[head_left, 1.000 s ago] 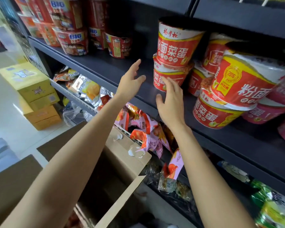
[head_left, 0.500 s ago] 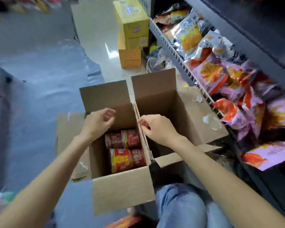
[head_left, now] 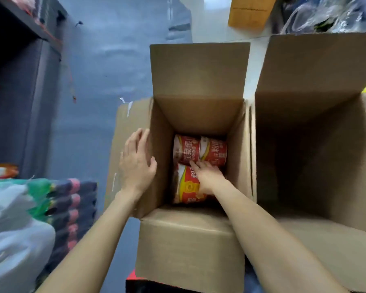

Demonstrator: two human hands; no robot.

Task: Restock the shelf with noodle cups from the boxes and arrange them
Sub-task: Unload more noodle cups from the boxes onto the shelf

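An open box (head_left: 199, 246) stands on the grey floor (head_left: 106, 81) with a second box (head_left: 317, 115) touching its right side, both with flaps up. The left hand (head_left: 136, 166) rests flat on the outside of the first box's left wall, fingers (head_left: 138, 136) spread and loose, gripping nothing. The right hand (head_left: 208, 176) reaches down inside, its fingers (head_left: 195, 166) laid over the near cup (head_left: 186, 187) lying on its side, with two more cups (head_left: 200, 150) just beyond the fingertips; whether they have closed on it I cannot tell.
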